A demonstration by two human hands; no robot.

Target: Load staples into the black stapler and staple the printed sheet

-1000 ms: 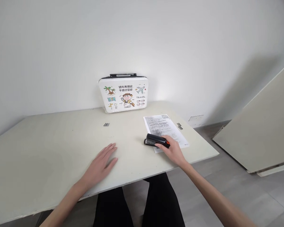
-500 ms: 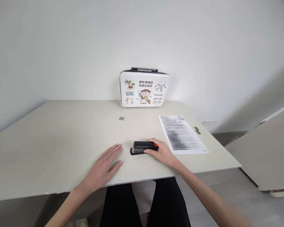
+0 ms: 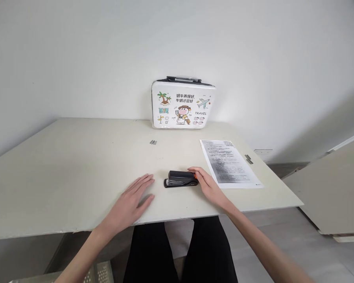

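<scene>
A black stapler [image 3: 181, 179] lies on the table in front of me, its front end pointing left. My right hand [image 3: 208, 186] is at its rear end, fingers closed about the orange part there; the thumb is mostly hidden. Between the stapler's raised top and its base a metallic part shows at the front. To the left of the stapler, my left hand [image 3: 131, 202] rests flat on the table, fingers stretched out, holding nothing. A printed sheet of paper [image 3: 231, 165] lies to the right, just beyond my right hand.
Against the wall stands a white cartoon-printed case [image 3: 183, 106] with a black handle. Small grey strips [image 3: 153, 142] lie in front of it, and more grey strips [image 3: 248, 159] sit right of the paper. The table's front edge [image 3: 177, 219] runs above my legs.
My right hand has slid back along the stapler to its rear end, uncovering its side. My left hand stays flat. The whole view has shifted slightly.
</scene>
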